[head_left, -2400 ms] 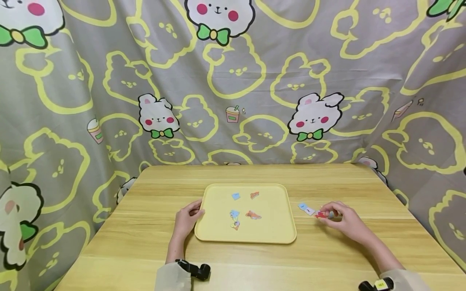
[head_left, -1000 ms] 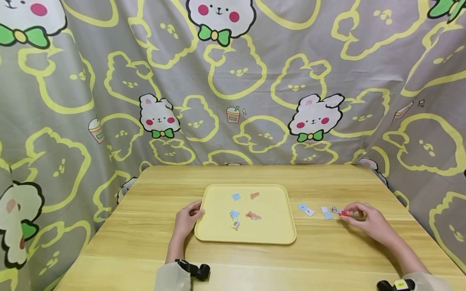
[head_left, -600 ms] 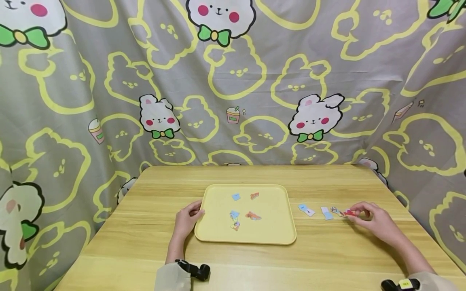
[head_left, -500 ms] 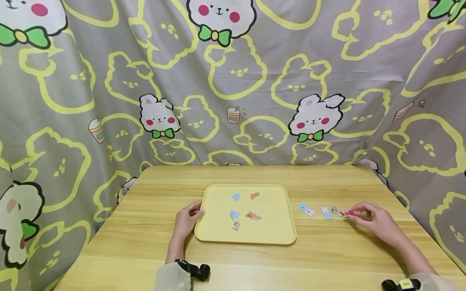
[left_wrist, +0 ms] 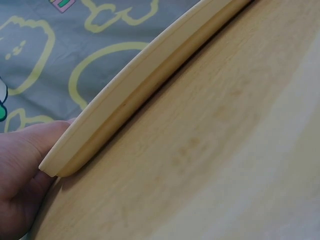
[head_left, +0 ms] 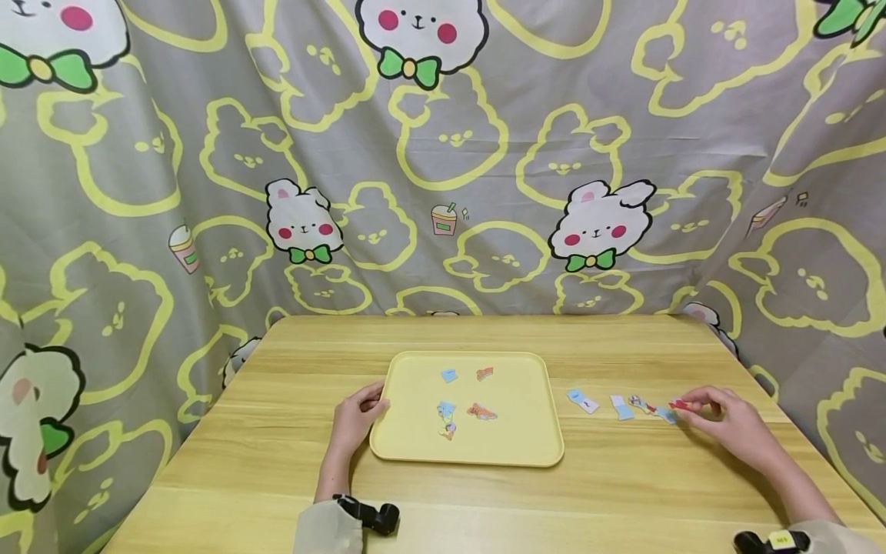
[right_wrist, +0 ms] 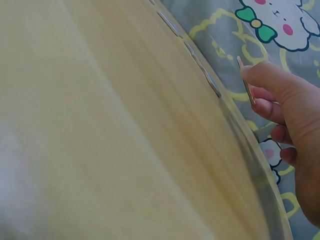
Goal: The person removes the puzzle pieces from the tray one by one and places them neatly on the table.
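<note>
My right hand [head_left: 741, 427] pinches a thin red puzzle piece [head_left: 681, 405] between thumb and fingers. In the right wrist view this piece [right_wrist: 246, 82] is edge-on, lifted off the table. Just left of it lie a blue piece [head_left: 666, 415], a small multicoloured piece [head_left: 642, 403], a blue-and-white piece [head_left: 622, 408] and another blue-and-white piece [head_left: 583, 400]. At the left end of the yellow tray [head_left: 533, 442], my left hand [head_left: 355, 415] grips the rim. On the tray are a blue piece [head_left: 448, 375], orange pieces [head_left: 481, 411] and a blue-and-yellow pair [head_left: 446, 419].
The wooden table [head_left: 443, 504] reaches back to a grey curtain [head_left: 477, 161] printed with yellow outlines and white rabbits. Black cameras [head_left: 367, 514] are strapped to both wrists.
My right hand has moved right along the row with the red piece, in small steps. Several pieces now lie in a line left of it. The left hand and tray stay put.
</note>
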The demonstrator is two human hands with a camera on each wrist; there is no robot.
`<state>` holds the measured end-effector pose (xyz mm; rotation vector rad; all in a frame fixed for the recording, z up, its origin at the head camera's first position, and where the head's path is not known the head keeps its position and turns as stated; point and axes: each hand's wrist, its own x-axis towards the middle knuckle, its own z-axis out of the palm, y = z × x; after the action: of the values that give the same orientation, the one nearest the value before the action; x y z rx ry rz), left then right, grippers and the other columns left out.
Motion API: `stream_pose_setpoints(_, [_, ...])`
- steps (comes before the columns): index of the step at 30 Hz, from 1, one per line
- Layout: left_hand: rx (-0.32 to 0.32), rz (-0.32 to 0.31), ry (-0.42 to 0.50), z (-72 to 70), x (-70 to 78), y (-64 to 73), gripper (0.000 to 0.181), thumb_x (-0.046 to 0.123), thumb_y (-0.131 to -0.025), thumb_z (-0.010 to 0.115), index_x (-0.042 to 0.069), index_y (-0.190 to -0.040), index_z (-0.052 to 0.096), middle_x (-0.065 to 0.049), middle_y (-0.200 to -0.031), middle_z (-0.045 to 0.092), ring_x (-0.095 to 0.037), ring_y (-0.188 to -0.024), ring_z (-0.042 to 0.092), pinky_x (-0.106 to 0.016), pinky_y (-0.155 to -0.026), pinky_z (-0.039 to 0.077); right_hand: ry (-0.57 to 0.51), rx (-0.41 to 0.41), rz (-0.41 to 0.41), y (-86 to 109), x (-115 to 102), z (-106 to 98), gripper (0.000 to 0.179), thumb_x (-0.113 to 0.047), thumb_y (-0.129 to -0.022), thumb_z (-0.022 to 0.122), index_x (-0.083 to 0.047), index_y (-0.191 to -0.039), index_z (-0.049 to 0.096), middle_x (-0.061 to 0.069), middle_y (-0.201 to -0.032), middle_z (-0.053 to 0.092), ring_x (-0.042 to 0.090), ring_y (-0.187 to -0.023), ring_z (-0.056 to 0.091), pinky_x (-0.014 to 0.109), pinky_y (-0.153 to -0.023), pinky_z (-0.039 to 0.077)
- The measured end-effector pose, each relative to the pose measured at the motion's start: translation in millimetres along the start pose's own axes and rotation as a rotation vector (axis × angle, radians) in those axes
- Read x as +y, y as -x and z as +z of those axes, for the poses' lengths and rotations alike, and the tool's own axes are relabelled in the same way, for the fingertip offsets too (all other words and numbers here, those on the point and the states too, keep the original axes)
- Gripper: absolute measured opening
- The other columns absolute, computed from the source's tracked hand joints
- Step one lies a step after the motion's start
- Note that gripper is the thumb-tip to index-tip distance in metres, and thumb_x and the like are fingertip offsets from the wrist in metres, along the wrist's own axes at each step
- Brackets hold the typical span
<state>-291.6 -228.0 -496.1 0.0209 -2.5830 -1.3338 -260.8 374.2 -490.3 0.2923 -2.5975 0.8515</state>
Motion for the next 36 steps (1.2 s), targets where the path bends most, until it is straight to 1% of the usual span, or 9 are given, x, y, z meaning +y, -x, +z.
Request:
stream_pose_setpoints(8, [0.009,0.008,-0.002,0.1,-0.3,0.2,0.039,0.011,-0.086,0.074,0.006,-0.125,0.067,-0.015,-0.109,0.074,-0.026,-0.099,0.071,-0.015,-0.080,0.055,0.017,-0.008,0.023,2.7,6,-6,0.019,-0.019,-0.082,0.079,-0.013,-0.096,0.069,-0.012,-0.080,0.057,-0.007,-0.074,0.042,0.012,-0.061,0.035])
stream_pose_setpoints(16, [0.000,-0.001,-0.003,0.1,-1.4,0.4,0.040,0.013,-0.087,0.073,0.007,-0.126,0.067,-0.015,-0.110,0.074,-0.025,-0.100,0.071,-0.014,-0.080,0.054,0.016,-0.006,0.014,3.9,12,-6,0.017,-0.015,-0.082,0.079,-0.012,-0.095,0.069,-0.010,-0.079,0.055,-0.005,-0.072,0.041,0.012,-0.060,0.033])
stream_pose_setpoints(19, [-0.002,-0.003,-0.003,0.1,-1.6,0.2,0.040,0.013,-0.087,0.073,0.007,-0.126,0.067,-0.014,-0.110,0.074,-0.025,-0.100,0.071,-0.015,-0.081,0.054,0.015,-0.008,0.016,3.8,13,-5,0.015,-0.015,-0.082,0.079,-0.013,-0.093,0.069,-0.012,-0.078,0.055,-0.005,-0.072,0.042,0.013,-0.060,0.033])
stream_pose_setpoints(23, [-0.003,0.000,-0.003,0.0,-1.8,-0.3,0.040,0.014,-0.087,0.073,0.008,-0.126,0.067,-0.014,-0.110,0.074,-0.026,-0.100,0.071,-0.017,-0.082,0.055,0.052,-0.001,0.005,3.8,16,-3,0.015,-0.017,-0.080,0.081,-0.017,-0.089,0.069,-0.016,-0.076,0.055,-0.007,-0.072,0.042,0.014,-0.060,0.032])
stream_pose_setpoints(27, [-0.004,-0.007,0.001,-0.8,-1.5,0.1,0.040,0.013,-0.087,0.074,0.008,-0.126,0.067,-0.015,-0.109,0.074,-0.026,-0.099,0.071,-0.015,-0.080,0.055,0.087,0.009,-0.016,3.6,18,-1,0.017,-0.019,-0.077,0.083,-0.021,-0.086,0.069,-0.019,-0.074,0.055,-0.008,-0.072,0.043,0.016,-0.060,0.032])
stream_pose_setpoints(36, [-0.006,-0.006,0.012,-1.3,1.0,0.9,0.040,0.012,-0.087,0.074,0.007,-0.126,0.067,-0.015,-0.110,0.074,-0.027,-0.100,0.071,-0.013,-0.079,0.053,0.138,-0.002,-0.004,4.1,18,-1,0.016,-0.023,-0.077,0.083,-0.024,-0.084,0.068,-0.020,-0.073,0.053,-0.006,-0.069,0.041,0.022,-0.058,0.031])
